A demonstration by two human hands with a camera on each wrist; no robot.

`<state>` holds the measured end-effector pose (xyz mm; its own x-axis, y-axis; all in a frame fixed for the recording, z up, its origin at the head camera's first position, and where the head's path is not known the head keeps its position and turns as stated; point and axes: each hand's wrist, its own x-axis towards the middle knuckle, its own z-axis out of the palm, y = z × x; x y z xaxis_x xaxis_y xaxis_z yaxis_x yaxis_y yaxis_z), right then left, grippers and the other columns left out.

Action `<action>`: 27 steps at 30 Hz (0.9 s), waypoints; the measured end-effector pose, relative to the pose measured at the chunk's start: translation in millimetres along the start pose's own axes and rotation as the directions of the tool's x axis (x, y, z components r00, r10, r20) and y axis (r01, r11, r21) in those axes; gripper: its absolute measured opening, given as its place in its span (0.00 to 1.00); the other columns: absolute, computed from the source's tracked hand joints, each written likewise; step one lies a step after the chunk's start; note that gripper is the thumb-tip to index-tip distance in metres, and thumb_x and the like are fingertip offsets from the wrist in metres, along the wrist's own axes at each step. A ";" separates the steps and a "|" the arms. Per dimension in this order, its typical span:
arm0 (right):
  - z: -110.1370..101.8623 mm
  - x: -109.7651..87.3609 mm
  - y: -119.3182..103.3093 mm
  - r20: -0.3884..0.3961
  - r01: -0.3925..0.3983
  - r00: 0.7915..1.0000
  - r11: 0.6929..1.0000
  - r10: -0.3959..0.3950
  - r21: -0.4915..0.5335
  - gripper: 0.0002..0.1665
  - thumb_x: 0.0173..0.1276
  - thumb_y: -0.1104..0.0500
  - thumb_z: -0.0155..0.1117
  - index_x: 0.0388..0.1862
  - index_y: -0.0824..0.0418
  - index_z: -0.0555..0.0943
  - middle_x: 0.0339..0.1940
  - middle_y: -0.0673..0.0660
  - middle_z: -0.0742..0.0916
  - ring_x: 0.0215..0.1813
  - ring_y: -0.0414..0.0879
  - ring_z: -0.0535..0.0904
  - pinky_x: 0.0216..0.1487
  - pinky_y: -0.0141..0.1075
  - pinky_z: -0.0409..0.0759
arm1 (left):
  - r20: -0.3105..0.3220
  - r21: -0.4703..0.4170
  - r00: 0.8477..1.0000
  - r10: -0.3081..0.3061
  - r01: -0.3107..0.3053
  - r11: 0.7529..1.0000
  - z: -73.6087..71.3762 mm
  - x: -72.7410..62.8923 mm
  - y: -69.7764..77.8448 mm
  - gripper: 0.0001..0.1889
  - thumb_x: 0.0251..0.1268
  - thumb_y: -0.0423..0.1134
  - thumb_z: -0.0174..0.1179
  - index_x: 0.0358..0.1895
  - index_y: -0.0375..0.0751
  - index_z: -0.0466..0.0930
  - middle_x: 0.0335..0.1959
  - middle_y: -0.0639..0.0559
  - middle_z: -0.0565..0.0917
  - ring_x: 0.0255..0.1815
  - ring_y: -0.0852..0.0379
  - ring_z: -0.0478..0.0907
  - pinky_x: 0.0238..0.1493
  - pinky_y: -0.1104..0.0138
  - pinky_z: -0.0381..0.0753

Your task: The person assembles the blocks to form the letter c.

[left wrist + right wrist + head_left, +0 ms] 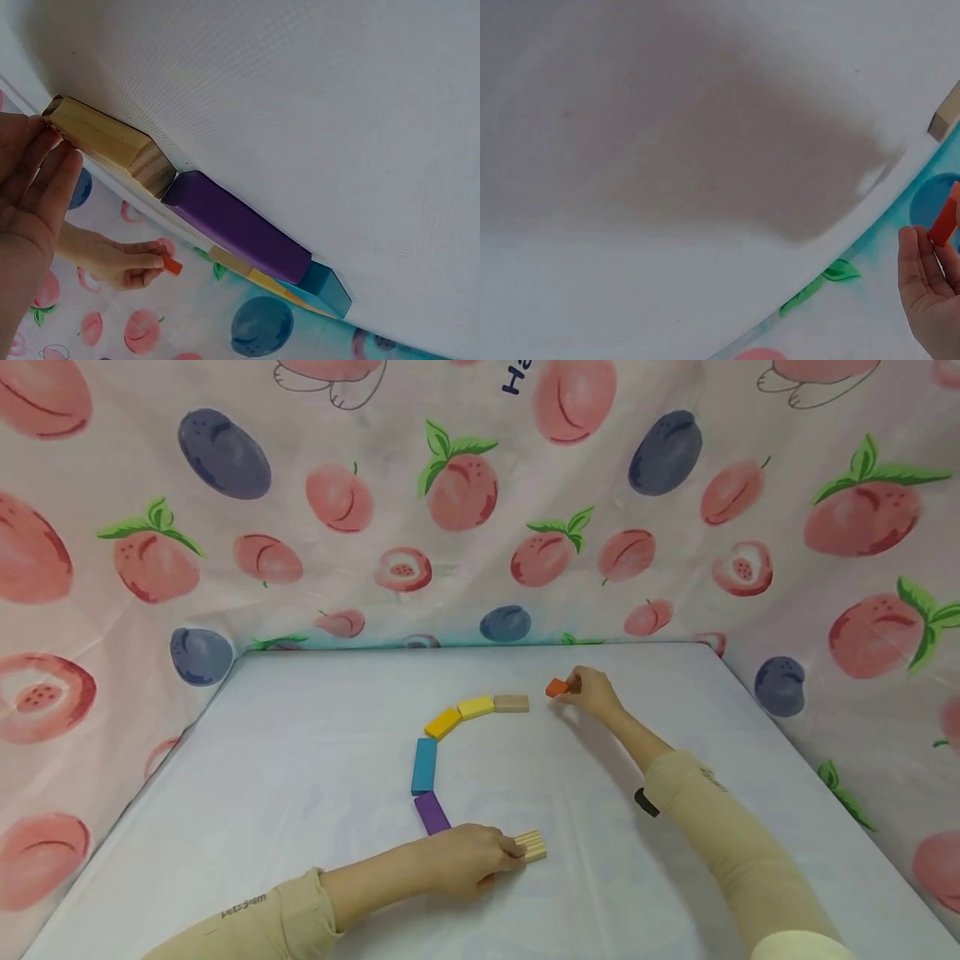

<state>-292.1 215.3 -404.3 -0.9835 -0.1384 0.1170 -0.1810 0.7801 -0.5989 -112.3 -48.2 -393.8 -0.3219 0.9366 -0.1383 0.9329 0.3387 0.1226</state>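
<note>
My left hand [468, 860] is low over the table, its fingers at the end of a pale striped wooden block [531, 846]. In the left wrist view, a plain wooden block [112, 142] meets the end of a purple block [240, 225], with the fingertips at its far end. The head view hides part of this stretch behind the hand. Farther back on the right, my right hand [596, 692] pinches a small orange block [557, 687] above the table, just right of a tan block [512, 703]. The orange block is only partly visible in the right wrist view.
Blocks form a curve on the white table [300, 777]: purple at the front, then blue [423, 766], orange-yellow [443, 724], yellow [476, 707] and tan at the back. A fruit-patterned cloth [450, 560] hangs behind and along both sides.
</note>
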 end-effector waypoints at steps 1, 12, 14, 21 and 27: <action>-0.3 -2.5 -0.7 -0.003 0.006 1.000 1.000 -0.006 0.009 0.17 0.58 0.61 0.70 0.36 0.72 0.75 0.39 0.69 0.84 0.43 0.59 0.80 0.49 0.48 0.79 | -0.003 0.003 1.000 0.004 -0.004 1.000 0.3 -0.1 -0.2 0.18 0.62 0.33 0.58 0.56 0.45 0.80 0.57 0.57 0.80 0.57 0.63 0.77 0.56 0.75 0.75; -1.6 -36.3 -13.5 -0.006 0.093 0.996 0.989 -0.093 0.115 0.14 0.55 0.67 0.69 0.37 0.73 0.77 0.38 0.70 0.85 0.41 0.59 0.82 0.47 0.48 0.81 | -0.033 0.031 0.999 0.029 -0.028 0.999 3.2 -0.1 -1.8 0.18 0.61 0.33 0.59 0.55 0.46 0.80 0.56 0.56 0.81 0.56 0.62 0.78 0.56 0.74 0.76; -1.5 -41.2 -15.5 -0.006 0.107 0.994 0.986 -0.107 0.124 0.13 0.53 0.68 0.70 0.34 0.71 0.76 0.38 0.69 0.85 0.41 0.59 0.83 0.46 0.48 0.82 | -0.033 0.030 0.999 0.027 -0.026 0.999 3.0 -0.2 -2.0 0.18 0.60 0.33 0.59 0.55 0.46 0.80 0.56 0.57 0.81 0.56 0.62 0.78 0.56 0.74 0.76; 0.6 -57.7 -19.8 0.018 0.121 0.992 0.972 -0.127 0.203 0.17 0.51 0.71 0.71 0.29 0.68 0.69 0.40 0.69 0.84 0.38 0.58 0.84 0.41 0.42 0.84 | -0.023 0.016 1.000 0.017 -0.017 1.000 3.1 -1.3 -2.3 0.18 0.60 0.34 0.60 0.56 0.46 0.80 0.56 0.57 0.81 0.56 0.63 0.78 0.55 0.75 0.76; 1.9 -75.3 -21.4 0.022 0.088 0.995 0.951 -0.098 0.296 0.14 0.53 0.73 0.69 0.29 0.70 0.70 0.41 0.71 0.83 0.35 0.54 0.84 0.37 0.32 0.83 | -0.030 0.010 0.999 0.023 -0.022 1.000 5.1 -0.4 -3.1 0.20 0.60 0.33 0.59 0.56 0.47 0.79 0.56 0.57 0.80 0.56 0.63 0.77 0.56 0.75 0.76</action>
<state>-214.2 207.9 -401.8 -0.9608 -0.2276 0.1580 -0.2607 0.5492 -0.7940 -114.3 -50.1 -399.1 -0.3054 0.9463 -0.1064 0.9414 0.3168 0.1156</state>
